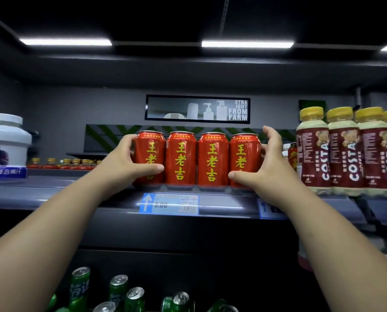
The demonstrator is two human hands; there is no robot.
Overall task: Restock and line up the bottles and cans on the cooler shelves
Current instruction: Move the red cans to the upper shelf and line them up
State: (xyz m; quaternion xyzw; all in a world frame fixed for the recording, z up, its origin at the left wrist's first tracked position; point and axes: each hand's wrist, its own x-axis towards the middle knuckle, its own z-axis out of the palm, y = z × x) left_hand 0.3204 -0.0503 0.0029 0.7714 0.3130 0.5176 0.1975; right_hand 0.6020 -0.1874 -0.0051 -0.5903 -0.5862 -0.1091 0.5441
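Observation:
Several red cans (pixel 197 158) with yellow characters stand upright in a tight row at the front of the top shelf (pixel 75 194). My left hand (pixel 123 161) wraps the leftmost can (pixel 151 152), thumb across its front. My right hand (pixel 262 167) cups the rightmost can (pixel 244 154), thumb low on its front and fingers spread behind its right side. Both hands press the row from its two ends.
Costa bottles (pixel 345 149) with yellow caps crowd the shelf just right of the row. A white jug (pixel 7 143) stands far left. Green cans (pixel 120 291) fill the shelf below. A price tag (pixel 169 203) hangs on the shelf edge.

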